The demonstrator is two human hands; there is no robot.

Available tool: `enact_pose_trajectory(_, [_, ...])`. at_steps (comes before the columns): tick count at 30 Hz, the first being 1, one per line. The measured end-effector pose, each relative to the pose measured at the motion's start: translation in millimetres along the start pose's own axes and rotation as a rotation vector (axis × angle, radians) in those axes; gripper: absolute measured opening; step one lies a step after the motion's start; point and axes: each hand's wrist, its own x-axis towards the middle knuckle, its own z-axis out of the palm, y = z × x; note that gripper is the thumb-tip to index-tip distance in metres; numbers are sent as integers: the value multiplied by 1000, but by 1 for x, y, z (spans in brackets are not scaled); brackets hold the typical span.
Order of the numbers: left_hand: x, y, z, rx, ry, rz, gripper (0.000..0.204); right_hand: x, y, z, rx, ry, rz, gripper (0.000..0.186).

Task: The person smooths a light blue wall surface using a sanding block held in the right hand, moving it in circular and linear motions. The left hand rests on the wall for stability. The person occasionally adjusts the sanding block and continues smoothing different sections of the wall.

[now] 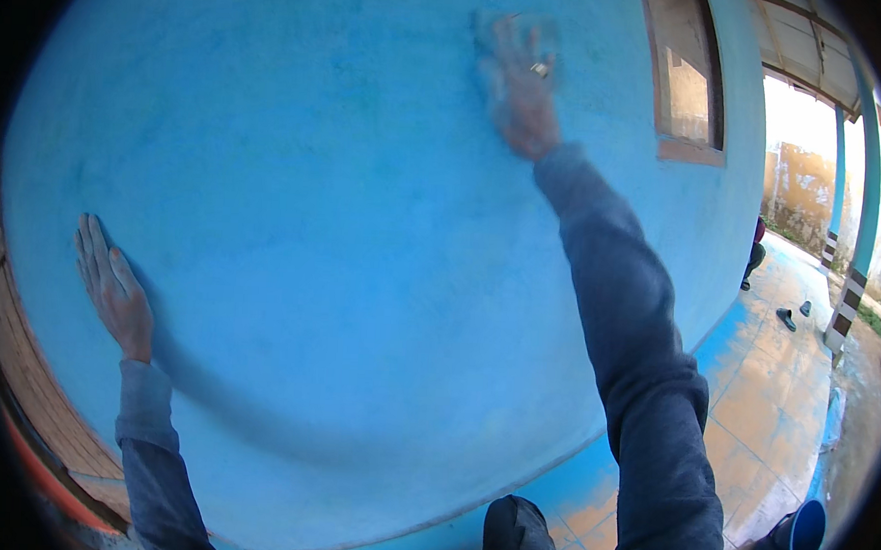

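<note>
A large blue wall point(326, 201) fills most of the head view, mottled with darker patches. Flat against its left part rests my left hand point(115, 290), open, fingers stretched upward and dusted pale. My right hand point(522, 87) reaches high on the wall, left of the window, with a ring on one finger. Motion smears its fingers. A blurred pale bluish patch shows around the fingertips, and I cannot make out whether it is a thing under them. Both arms wear dark sleeves, pale with dust near the left cuff.
A brown-framed window point(690, 79) is at upper right. Wooden boards point(48, 376) edge the wall at left. Blue powder lies on the tiled floor point(759, 417). A blue bucket point(805, 537) stands at lower right. Farther off are dark shoes point(787, 320), striped posts point(847, 303) and part of a person point(754, 259).
</note>
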Motion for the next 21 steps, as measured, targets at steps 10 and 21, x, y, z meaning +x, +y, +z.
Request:
enact_pose_trajectory(10, [-1,9,2,16,-23,-21,47,15,21,-1,56,83,-3,58])
enact_pose_trajectory(21, [-3,11,4,15,-37,-10,49,23,-34,3,73,69,-82,60])
